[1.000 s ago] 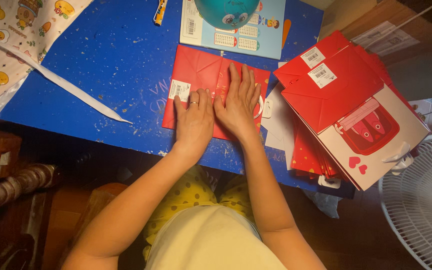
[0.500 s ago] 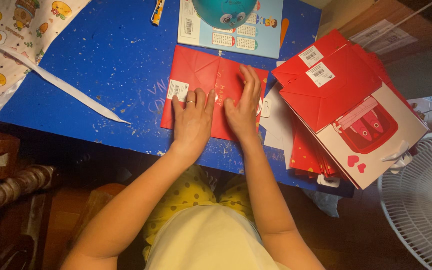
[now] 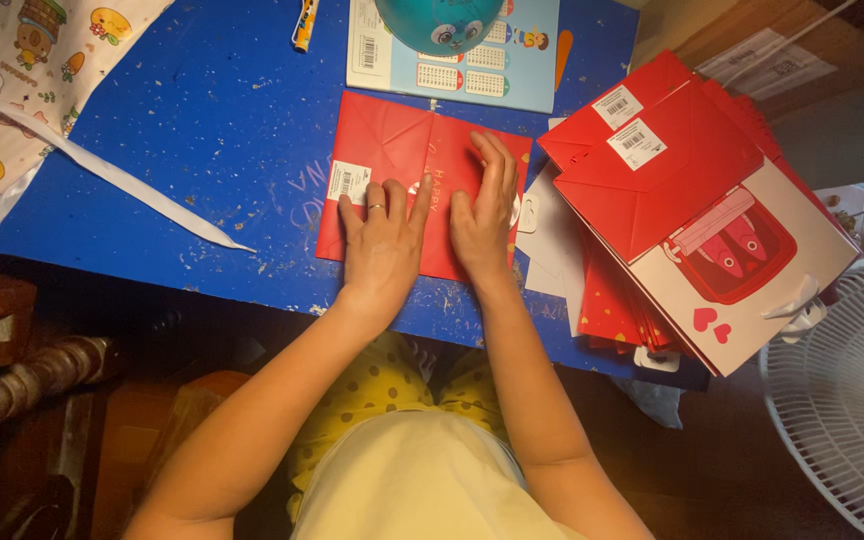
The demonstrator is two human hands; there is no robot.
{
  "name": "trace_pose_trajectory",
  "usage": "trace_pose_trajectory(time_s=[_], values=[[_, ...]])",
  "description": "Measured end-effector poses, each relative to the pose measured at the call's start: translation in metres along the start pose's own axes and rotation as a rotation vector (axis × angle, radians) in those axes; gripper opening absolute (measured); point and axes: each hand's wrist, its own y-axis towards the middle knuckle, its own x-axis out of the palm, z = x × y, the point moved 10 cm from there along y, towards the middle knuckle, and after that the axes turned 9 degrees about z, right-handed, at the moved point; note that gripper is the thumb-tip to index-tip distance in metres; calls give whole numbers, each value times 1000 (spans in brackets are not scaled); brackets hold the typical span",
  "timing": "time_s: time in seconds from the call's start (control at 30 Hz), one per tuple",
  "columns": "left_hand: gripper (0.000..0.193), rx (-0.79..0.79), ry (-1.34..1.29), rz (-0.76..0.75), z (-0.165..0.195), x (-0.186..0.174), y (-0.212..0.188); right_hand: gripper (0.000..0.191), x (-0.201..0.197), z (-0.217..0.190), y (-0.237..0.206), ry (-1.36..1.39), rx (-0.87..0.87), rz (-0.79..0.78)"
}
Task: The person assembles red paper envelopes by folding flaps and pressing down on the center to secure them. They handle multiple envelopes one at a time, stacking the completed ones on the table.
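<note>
Flat red paper bag (image 3: 402, 165), folded, with a white sticker at its left edge, is lying near the front edge of the blue table (image 3: 202, 130), just in front of a pale blue printed sheet (image 3: 512, 70). Left hand (image 3: 384, 240), ring on one finger, is resting palm down on the bag's lower middle, fingers extended and slightly spread, gripping nothing. Right hand (image 3: 482, 215) is lying flat just beside it on the bag's right half, fingers straight and held close together, fingertips pointing away from the body, likewise gripping nothing. The two hands are sitting side by side, thumbs nearly touching. A stack of red folded bags (image 3: 692, 210), the topmost showing a white panel with a red picture and hearts, is leaning off the table's right end, just beside the right hand. A white ribbon (image 3: 102, 170) is trailing across the table's left part from a patterned cloth (image 3: 22, 60). A white fan (image 3: 852, 400) is standing at the lower right.
</note>
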Motion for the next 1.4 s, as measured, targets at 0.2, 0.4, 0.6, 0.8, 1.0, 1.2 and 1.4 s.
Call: trace_pose_trajectory(time_s=[0.2, 0.4, 0.6, 0.8, 1.0, 1.2, 1.4], values=[[63, 18, -54, -66, -1, 7, -2, 62, 2, -1, 0, -18, 17, -25], [52, 6, -53, -57, 0, 5, -2, 62, 0, -7, 1, -22, 1, -21], [45, -36, -146, -50, -2, 0, 0, 62, 0, -8, -1, -21, -20, -20], [46, 14, -483, -176, -13, 2, 0, 61, 7, -4, -2, -175, -2, -58], [30, -30, -512, -46, -21, -7, 3, 78, 22, -9, -6, -294, -87, -153], [29, -32, -486, -61, -20, -5, 2, 81, 29, 1, -8, -336, -41, -215], [18, -35, -457, -3, -20, -12, 3, 84, 34, 8, -6, -340, 12, -230]])
